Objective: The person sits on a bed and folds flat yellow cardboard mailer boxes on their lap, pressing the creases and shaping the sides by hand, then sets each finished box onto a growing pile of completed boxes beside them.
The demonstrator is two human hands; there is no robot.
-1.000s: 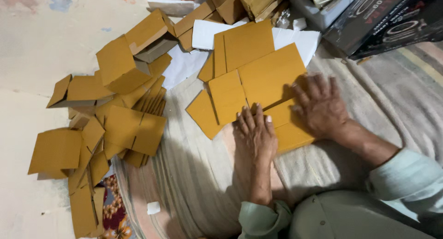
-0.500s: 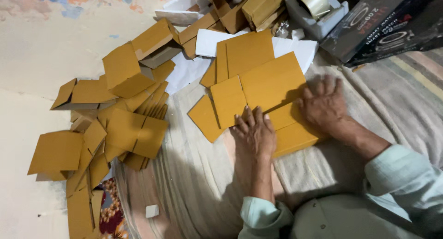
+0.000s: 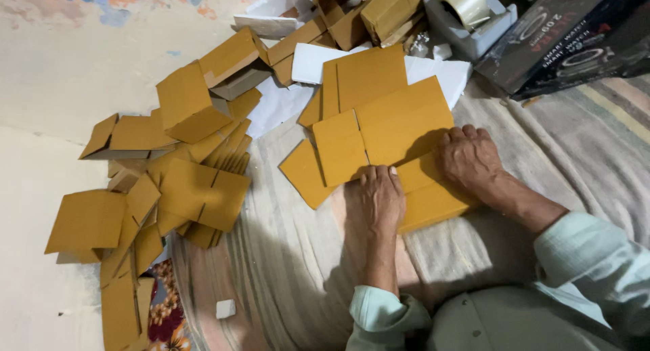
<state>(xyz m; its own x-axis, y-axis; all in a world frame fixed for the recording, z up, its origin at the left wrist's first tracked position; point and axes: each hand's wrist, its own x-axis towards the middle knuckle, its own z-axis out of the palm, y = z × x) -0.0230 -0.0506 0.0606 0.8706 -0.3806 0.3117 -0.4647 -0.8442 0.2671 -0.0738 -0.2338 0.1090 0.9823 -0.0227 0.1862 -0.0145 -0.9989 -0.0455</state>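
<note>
Right hand (image 3: 469,158) has slid down the flat cardboard sheet (image 3: 386,131); left hand (image 3: 377,196) stays at its lower edge. Fingers flat, pressing, gripping nothing.

cardboard sheet (image 3: 379,131) on blanket (image 3: 542,148), boxes (image 3: 183,155) left

Mustard-brown cardboard sheets (image 3: 379,131) and folded boxes (image 3: 193,107) lie on a beige cloth (image 3: 298,256) with faint stripes, over white paper (image 3: 311,60). A black carton (image 3: 575,33) with pale ring prints sits by a grey tray (image 3: 474,33). A red floral cloth (image 3: 166,317) shows below, and the sleeves (image 3: 596,263) are pale green.
</note>
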